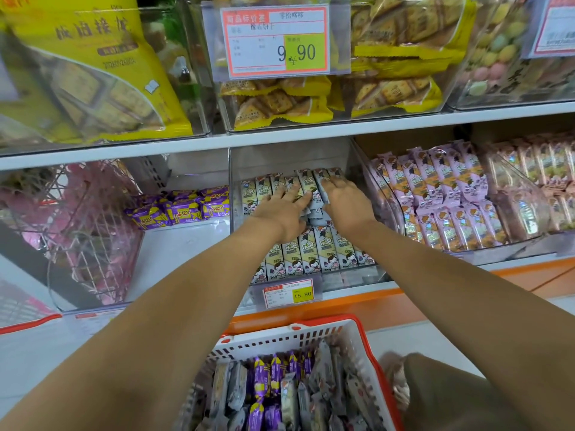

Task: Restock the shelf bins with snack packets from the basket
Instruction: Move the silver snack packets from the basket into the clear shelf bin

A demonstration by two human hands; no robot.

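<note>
While both were pressed flat on the pale snack packets [323, 250] in the middle shelf bin [264, 160], the left grip [280, 208] and the right grip [345, 199] were spread wide, with straight fingers [281, 193], and nothing was held. Below the grips, more packets were seen in the basket [311, 337].

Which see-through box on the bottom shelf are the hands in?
The middle clear plastic bin: left hand and right hand rest on its pale grey cartoon packets. Neighbours hold purple packets and pink packets.

One left hand [280, 209], one right hand [347, 202], one basket [298, 337], two readable price tags [275, 42]; packets [323, 247] beyond counting.
</note>
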